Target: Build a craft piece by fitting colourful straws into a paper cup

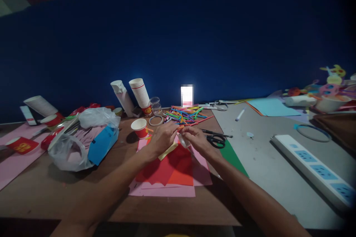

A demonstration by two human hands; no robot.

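Note:
My left hand (166, 136) and my right hand (197, 137) meet over a stack of coloured paper, fingers pinched together. Between their fingertips shows a small orange piece (180, 128), too small to make out in kind. A clear, shiny object (184, 141) is just below the right fingers; whether that hand holds it I cannot tell. Under the hands lie red paper (167, 164), an orange sheet (183, 177) and pink sheets (167, 192). A yellow strip (167, 152) lies near the left fingers. Black-handled scissors (216, 140) rest beside the right hand.
A red-and-white paper cup (139, 129) stands left of the hands. Behind are a pile of colourful sticks (186, 115), stacked cups (139, 94) and a white bottle (122, 98). A plastic bag (69, 155) lies left. A power strip (308, 166) lies right.

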